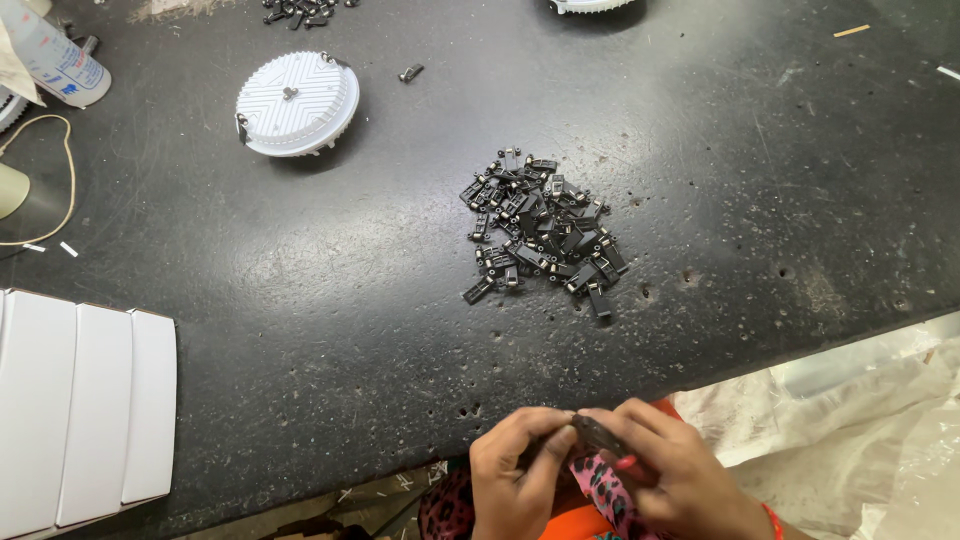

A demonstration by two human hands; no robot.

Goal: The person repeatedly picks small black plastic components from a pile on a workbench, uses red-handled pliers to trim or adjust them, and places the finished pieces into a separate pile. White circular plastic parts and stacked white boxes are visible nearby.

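Head view: both hands working at near edge of dark worktable (300, 330), below table rim, over lap. Left hand (515, 475) and right hand (665, 470) meeting fingertip to fingertip, together pinching small black clip (595, 433) between them; fingers pressed close around it, clip partly hidden. Pile of black clips (540, 230) lying mid-table, well apart from hands. White round ribbed housing (297, 103) sitting upper left, lone screw (410, 72) just beside it. White boxes (85, 400) lining left edge. Clear plastic bag (860, 420) spreading at right.
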